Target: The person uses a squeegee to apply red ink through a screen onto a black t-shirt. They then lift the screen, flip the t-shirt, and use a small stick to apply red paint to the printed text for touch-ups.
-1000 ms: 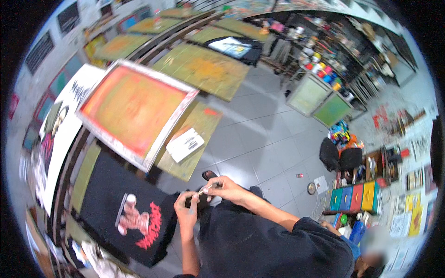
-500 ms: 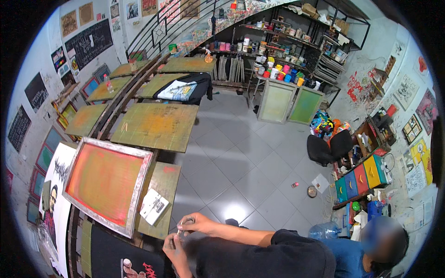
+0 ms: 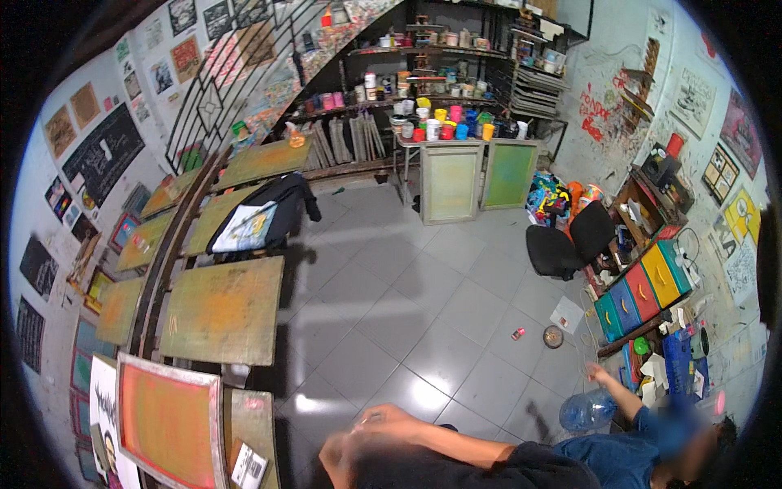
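Note:
My right hand (image 3: 381,421) is closed, low in the middle of the view, with its fingertips round something small that I cannot make out. My left hand (image 3: 340,453) is beside it, blurred, and its fingers are hard to read. Both are in front of the dark shirt on my body. To their left lie a wood-framed printing screen (image 3: 167,416) with a red and orange mesh and a small white packet (image 3: 248,464) with dark marks, on an olive board (image 3: 250,416).
Printing boards (image 3: 220,310) line the left. Paint tubs (image 3: 440,122), screens (image 3: 448,183) and shelves stand at the back. At the right are a black chair (image 3: 562,248), coloured drawers (image 3: 627,301) and a co-worker (image 3: 611,460) in blue, arm stretched out beside a water bottle (image 3: 582,411).
My view has tilted up, so the screen and boards sit lower and farther left. My hands have dropped toward the lower edge. The co-worker's arm has come into sight, stretched out.

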